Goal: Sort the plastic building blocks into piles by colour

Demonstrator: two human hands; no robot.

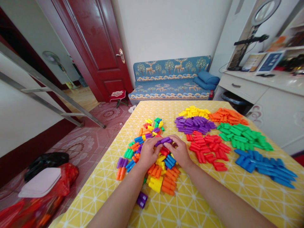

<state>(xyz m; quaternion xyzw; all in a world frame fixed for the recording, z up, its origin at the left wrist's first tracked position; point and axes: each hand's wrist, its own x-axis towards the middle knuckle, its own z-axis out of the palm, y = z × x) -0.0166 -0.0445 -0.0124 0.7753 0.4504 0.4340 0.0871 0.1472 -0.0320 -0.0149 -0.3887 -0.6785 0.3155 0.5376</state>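
Living room of a home. Far wall: blue sofa [171,84] printed with deer and trees; to its left, dark red door [99,47] with a metal handle. Left: patterned tiled floor [90,139], small stool [118,95], standing fan [51,58] beyond the doorway. Right: white cabinet [273,104] bearing a ring light [265,11]. Near: table [190,202] under a yellow cloth, spread with toy blocks [206,148].

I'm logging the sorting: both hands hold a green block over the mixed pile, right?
No. The head view shows that the block held by the left hand and right hand is purple, not green. It is over the mixed pile.
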